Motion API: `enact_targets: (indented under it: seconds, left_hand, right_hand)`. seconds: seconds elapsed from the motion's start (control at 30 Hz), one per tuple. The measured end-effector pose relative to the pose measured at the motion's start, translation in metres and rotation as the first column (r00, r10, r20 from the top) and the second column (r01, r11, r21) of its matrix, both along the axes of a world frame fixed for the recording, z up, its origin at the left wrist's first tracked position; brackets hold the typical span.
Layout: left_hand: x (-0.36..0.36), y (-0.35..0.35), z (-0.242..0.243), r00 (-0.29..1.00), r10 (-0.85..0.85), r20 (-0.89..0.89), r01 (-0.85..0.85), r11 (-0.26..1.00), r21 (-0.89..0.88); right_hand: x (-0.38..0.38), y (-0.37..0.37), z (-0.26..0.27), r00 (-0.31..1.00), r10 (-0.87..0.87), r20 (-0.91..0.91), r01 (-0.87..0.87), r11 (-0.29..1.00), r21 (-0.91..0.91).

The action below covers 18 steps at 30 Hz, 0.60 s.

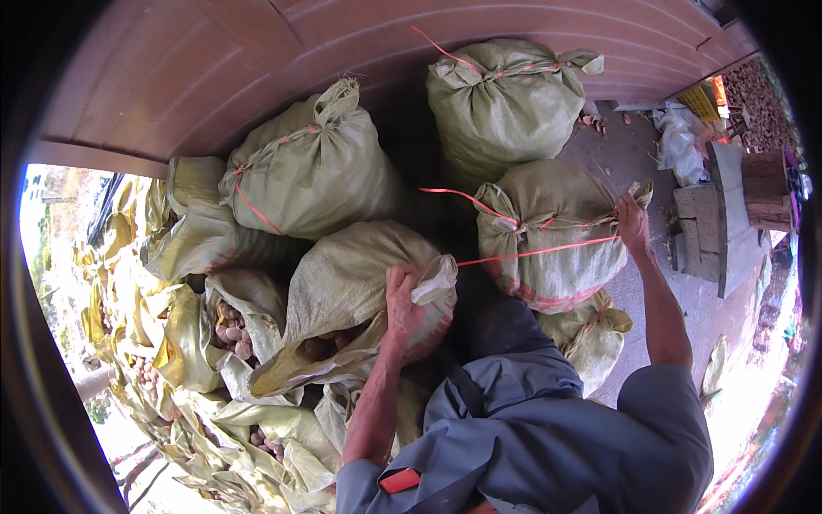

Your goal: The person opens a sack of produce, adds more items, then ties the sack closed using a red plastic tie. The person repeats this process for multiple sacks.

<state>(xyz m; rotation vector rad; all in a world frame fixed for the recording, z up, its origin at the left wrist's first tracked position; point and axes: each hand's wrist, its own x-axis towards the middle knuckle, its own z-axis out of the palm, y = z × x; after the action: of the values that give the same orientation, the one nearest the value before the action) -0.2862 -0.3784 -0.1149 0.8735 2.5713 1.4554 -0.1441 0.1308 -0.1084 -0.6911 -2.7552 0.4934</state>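
My left hand [404,303] grips the rim of a woven sack [359,276] whose mouth gapes on its near side. Inside, dark round tubers [324,347] show in shadow. A red plastic tie [539,252] runs taut from the gathered corner of this sack to my right hand [634,223], whose fingers are closed on it. That hand is raised over the right corner of a tied sack [552,257], which is laced shut with another red strip [469,196]. Whether my right hand touches that sack's corner, I cannot tell.
Two more tied sacks [314,167] [507,96] stand against the brown panelled wall [257,64]. Several open sacks with tubers [232,331] crowd the left. A smaller tied sack [587,340] is by my body. Grey blocks [697,225] and a white plastic bag [682,144] lie at right.
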Motion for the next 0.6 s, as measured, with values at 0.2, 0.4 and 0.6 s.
enact_targets:
  seconds: [0.2,0.4,0.6]
  left_hand:
    - [-0.003,-0.009,0.001,0.981,0.012,0.193,-0.016,1.0,0.018]
    - [0.004,-0.014,-0.011,0.988,0.04,0.146,-0.034,0.999,-0.039]
    - [0.004,-0.017,-0.013,0.984,0.052,0.17,-0.047,0.998,-0.031]
  right_hand:
    - [-0.025,-0.04,0.029,0.984,-0.089,-0.151,0.06,0.98,-0.19]
    - [-0.072,-0.261,0.02,0.949,0.309,-0.056,-0.23,0.564,-0.793]
    - [-0.056,-0.329,-0.014,0.934,0.318,0.163,0.022,0.403,-0.915]
